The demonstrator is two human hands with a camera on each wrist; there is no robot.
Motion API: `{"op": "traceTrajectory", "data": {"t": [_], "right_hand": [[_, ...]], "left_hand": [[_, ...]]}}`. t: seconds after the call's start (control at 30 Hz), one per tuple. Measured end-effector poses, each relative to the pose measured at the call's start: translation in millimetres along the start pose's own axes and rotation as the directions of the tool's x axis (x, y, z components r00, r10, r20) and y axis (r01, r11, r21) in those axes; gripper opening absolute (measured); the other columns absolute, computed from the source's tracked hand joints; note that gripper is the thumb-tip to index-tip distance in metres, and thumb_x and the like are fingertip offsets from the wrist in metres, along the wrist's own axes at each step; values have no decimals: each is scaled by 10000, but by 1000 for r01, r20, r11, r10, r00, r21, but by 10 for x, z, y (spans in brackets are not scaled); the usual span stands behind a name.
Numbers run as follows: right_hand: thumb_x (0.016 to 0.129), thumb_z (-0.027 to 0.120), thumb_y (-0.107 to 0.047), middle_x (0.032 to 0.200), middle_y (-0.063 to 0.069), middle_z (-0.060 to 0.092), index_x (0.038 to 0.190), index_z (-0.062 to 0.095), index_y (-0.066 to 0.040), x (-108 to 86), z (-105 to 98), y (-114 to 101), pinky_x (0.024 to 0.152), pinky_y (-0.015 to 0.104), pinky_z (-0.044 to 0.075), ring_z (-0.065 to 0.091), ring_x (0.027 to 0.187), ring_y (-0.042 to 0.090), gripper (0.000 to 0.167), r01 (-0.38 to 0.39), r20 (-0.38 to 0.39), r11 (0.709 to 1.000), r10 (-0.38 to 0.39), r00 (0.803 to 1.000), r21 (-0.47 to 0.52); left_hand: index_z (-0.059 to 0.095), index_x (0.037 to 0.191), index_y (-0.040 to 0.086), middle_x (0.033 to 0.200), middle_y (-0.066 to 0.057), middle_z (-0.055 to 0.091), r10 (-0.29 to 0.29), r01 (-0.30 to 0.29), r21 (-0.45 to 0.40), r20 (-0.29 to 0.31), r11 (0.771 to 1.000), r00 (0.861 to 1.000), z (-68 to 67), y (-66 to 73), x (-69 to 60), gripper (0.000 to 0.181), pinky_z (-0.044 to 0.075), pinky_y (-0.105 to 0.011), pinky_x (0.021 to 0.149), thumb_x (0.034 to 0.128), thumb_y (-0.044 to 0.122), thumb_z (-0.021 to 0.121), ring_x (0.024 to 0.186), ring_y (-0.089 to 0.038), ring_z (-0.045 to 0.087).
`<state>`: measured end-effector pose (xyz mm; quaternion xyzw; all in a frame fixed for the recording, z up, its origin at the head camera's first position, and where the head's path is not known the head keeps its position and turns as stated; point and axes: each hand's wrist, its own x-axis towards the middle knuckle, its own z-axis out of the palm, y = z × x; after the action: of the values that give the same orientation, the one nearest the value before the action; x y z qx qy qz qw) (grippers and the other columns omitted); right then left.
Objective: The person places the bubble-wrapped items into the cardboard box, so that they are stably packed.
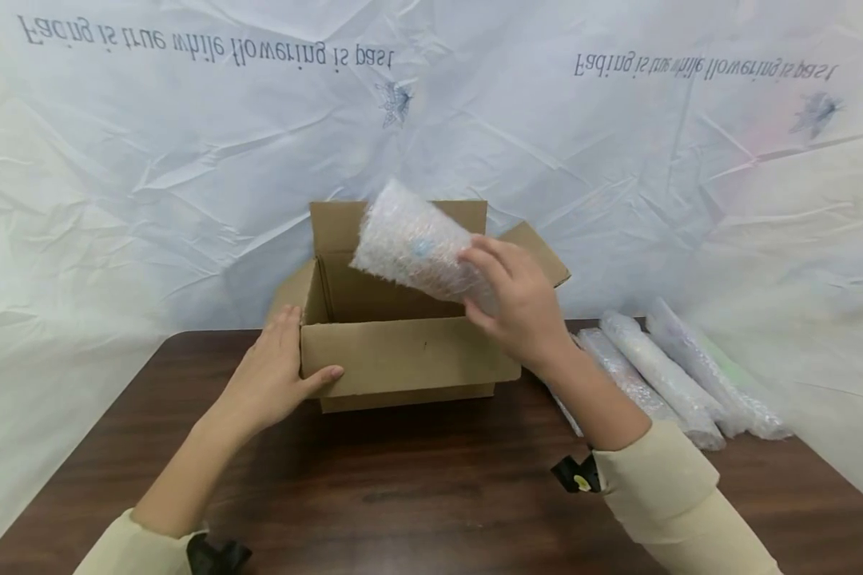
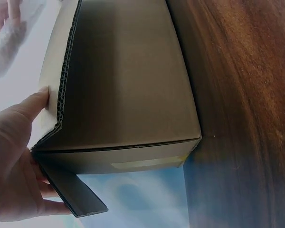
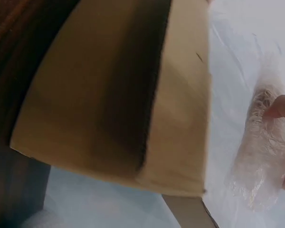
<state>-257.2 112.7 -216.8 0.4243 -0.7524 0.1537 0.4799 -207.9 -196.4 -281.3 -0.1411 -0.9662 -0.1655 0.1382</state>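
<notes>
An open cardboard box stands on the table with its flaps spread. At its front left corner my left hand grips the flaps. The left wrist view shows that thumb on the front flap and the fingers round the side flap. Over the box opening, my right hand holds a bubble-wrapped bundle by its right end, tilted with the left end higher. A small bluish patch shows through the wrap; what is inside cannot be made out. The bundle also appears in the right wrist view.
Several bubble-wrapped rolls lie side by side on the right of the dark wooden table, partly behind my right forearm. A white printed sheet hangs behind the table and at both sides. The box's right flap sticks outward.
</notes>
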Motion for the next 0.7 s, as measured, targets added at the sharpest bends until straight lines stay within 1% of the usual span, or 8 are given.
{"op": "traceTrajectory", "data": {"t": [0.1, 0.23, 0.3, 0.4, 0.47, 0.57, 0.63, 0.7], "right_hand": [[681, 723, -21, 1194, 172, 556, 1132, 562, -40, -13, 103, -29, 908, 423, 426, 522, 1089, 330, 479, 51, 25, 999, -51, 998, -16], [672, 705, -11, 1184, 159, 565, 1112, 583, -46, -43, 212, -52, 864, 442, 451, 541, 1064, 316, 457, 79, 74, 997, -77, 994, -26], [675, 704, -6, 1188, 154, 563, 1110, 587, -47, -57, 251, -62, 870, 437, 451, 539, 1068, 309, 452, 87, 102, 996, -84, 991, -25], [685, 706, 1, 1198, 155, 558, 1113, 590, -49, -71, 282, -83, 914, 420, 430, 528, 1090, 311, 447, 92, 136, 996, -88, 987, -22], [694, 703, 5, 1204, 154, 556, 1116, 592, -49, -74, 289, -98, 942, 410, 412, 522, 1101, 315, 439, 91, 152, 996, -86, 985, -24], [715, 695, -4, 1243, 142, 543, 1133, 587, -55, -68, 284, -117, 978, 419, 378, 501, 1138, 307, 435, 72, 195, 996, -63, 979, -42], [737, 680, -18, 1280, 125, 526, 1155, 576, -66, -56, 282, -129, 1004, 442, 346, 477, 1172, 299, 434, 47, 239, 997, -32, 970, -57], [764, 651, -40, 1317, 104, 504, 1178, 562, -84, -41, 283, -138, 1022, 473, 312, 447, 1204, 292, 425, 22, 287, 996, 3, 958, -83]], "left_hand": [[45, 1424, -124, 1464, -325, 93, -7, 7, -2, 4, 1000, 1000, 9, 1, 4, 1036, 166, -582, 1044, 853, 609, 504, 1351, -434, 87], [48, 1426, -121, 1465, -324, 93, -12, 12, -4, 6, 1000, 1000, 21, 1, 9, 1040, 167, -584, 1042, 850, 615, 503, 1350, -435, 88], [52, 1425, -122, 1466, -322, 94, -12, 12, -3, 5, 1000, 1000, 25, 1, 11, 1040, 166, -583, 1043, 848, 617, 504, 1350, -434, 90], [57, 1424, -124, 1464, -325, 98, -13, 13, -1, 3, 1000, 1000, 27, 2, 14, 1038, 171, -586, 1040, 849, 614, 506, 1348, -438, 95], [59, 1423, -127, 1463, -327, 99, -14, 14, 2, 3, 1000, 1000, 27, 3, 15, 1035, 172, -586, 1040, 851, 609, 509, 1347, -441, 97], [61, 1421, -130, 1460, -331, 103, -13, 13, 5, 0, 1000, 1000, 24, 5, 15, 1029, 175, -587, 1038, 853, 599, 515, 1345, -443, 101], [61, 1420, -131, 1458, -333, 105, -13, 13, 7, -1, 1000, 1000, 23, 6, 14, 1029, 174, -586, 1039, 853, 595, 519, 1344, -444, 102], [58, 1421, -131, 1458, -333, 105, -13, 13, 8, -1, 1000, 1000, 24, 6, 13, 1030, 174, -587, 1039, 853, 596, 519, 1344, -444, 102]]}}
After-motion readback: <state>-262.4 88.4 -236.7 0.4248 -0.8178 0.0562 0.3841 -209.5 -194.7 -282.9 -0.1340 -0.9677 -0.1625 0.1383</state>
